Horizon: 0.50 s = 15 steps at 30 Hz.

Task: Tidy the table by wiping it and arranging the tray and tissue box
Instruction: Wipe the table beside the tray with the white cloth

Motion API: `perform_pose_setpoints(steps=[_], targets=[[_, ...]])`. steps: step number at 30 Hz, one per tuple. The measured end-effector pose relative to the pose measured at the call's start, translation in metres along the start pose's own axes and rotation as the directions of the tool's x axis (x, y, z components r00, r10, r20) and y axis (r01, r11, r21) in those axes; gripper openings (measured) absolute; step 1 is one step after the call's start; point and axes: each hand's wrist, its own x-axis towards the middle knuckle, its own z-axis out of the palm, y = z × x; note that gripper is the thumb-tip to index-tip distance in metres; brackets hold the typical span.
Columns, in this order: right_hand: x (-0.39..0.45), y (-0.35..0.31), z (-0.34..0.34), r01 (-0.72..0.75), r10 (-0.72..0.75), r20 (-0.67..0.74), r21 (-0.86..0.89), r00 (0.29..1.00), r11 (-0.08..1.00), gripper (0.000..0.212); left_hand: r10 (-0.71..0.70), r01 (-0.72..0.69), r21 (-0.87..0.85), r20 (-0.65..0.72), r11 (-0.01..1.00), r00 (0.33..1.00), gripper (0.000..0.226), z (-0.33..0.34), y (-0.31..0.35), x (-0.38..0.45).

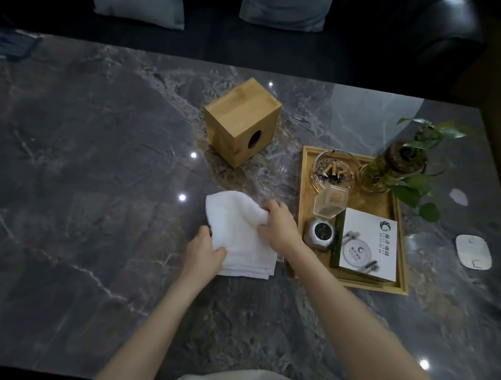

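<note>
both hands are working the white towel (240, 235) on the dark tabletop (90, 173), the left hand (205, 251) pinning its near edge and the right hand (278, 225) bunching its far fold in curled fingers, risking a knock against the tray (299, 213) just beside it while the tissue box (241, 120) is lying tipped further back.

White folded towel (238, 235) flat on marble table (90, 173); bamboo tissue box (240, 120) tipped sideways; wooden tray (387, 289) right.
</note>
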Motion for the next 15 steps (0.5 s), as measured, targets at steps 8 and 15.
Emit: perform_pose_setpoints(steps=[8, 15], targets=[[-0.038, 0.003, -0.042, -0.068, 0.059, 0.034, 0.473, 0.998, 0.878, 0.029, 0.049, 0.246, -0.678, 0.384, 0.692, 0.922, 0.047, -0.033, 0.016, -0.012], [-0.079, 0.048, -0.101, -0.057, 0.088, 0.002, 0.778, 0.996, 0.626, 0.021, 0.352, 0.253, -0.764, 0.53, 0.594, 0.772, 0.052, -0.033, 0.076, -0.041]])
